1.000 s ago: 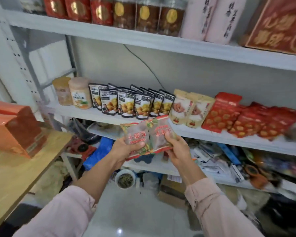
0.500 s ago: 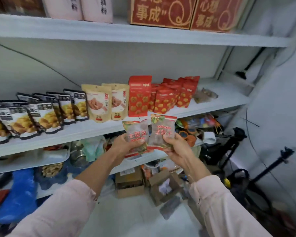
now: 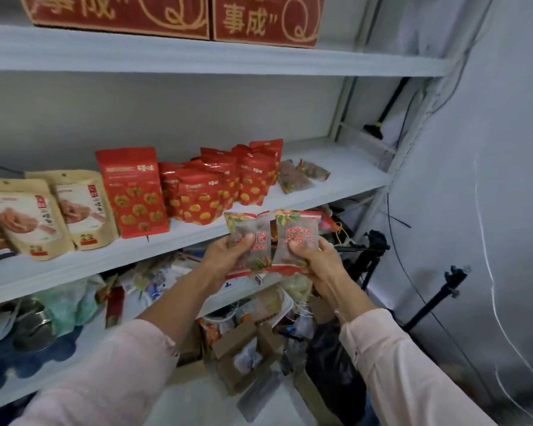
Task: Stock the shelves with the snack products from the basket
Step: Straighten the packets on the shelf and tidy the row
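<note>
Packets looked light, soft and slippery, so the low-edge pinch suited: left hand point(image 3: 225, 256) gripped left packet point(image 3: 254, 233), right hand point(image 3: 319, 262) gripped right packet point(image 3: 300, 236), just near of middle shelf point(image 3: 351, 167).

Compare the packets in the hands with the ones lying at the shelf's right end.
The held packets are upright, gripped by the left hand and right hand; the shelf packets lie flat, untouched. The held packets hang before the shelf edge; the shelf packets rest beside the red pouches. Both look translucent.
</note>
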